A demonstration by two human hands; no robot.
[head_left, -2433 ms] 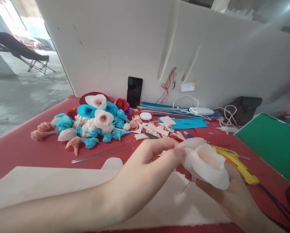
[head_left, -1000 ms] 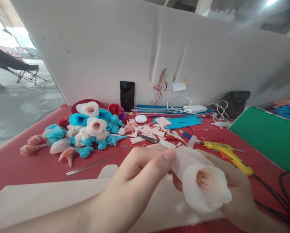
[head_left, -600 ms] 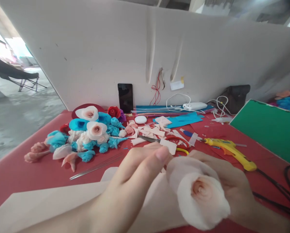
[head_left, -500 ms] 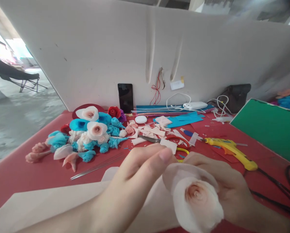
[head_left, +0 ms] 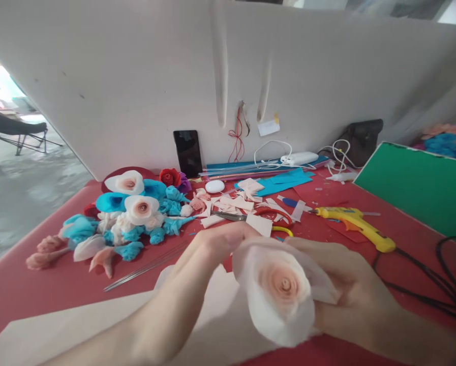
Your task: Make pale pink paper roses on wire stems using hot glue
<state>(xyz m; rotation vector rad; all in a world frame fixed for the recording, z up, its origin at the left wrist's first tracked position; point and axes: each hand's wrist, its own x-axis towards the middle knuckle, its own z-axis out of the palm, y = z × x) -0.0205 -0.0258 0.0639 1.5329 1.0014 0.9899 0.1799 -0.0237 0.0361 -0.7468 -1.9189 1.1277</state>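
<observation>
Holding a white paper rose (head_left: 283, 292) to the left of the yellow glue gun (head_left: 355, 226) and nearer the camera, gripping its outer petals with the right hand (head_left: 359, 292) and facing its peach centre toward the camera. Having the left hand (head_left: 207, 256) bent behind the rose, on the side away from the glue gun, hiding its fingertips and so making its grip impossible to tell. Showing red-handled scissors (head_left: 233, 216) left of the glue gun, lying partly under a pale paper piece (head_left: 260, 225). Spreading a heap of blue, white and peach paper flowers (head_left: 142, 208) over the red tabletop (head_left: 10, 287), well to the left of the glue gun. Resting thin wires (head_left: 136, 271) and a broad pale sheet (head_left: 71, 325) left of the glue gun too. Leaning a phone (head_left: 188, 153) on the wall, beyond and left of it; standing a green board (head_left: 418, 190) to its right.
</observation>
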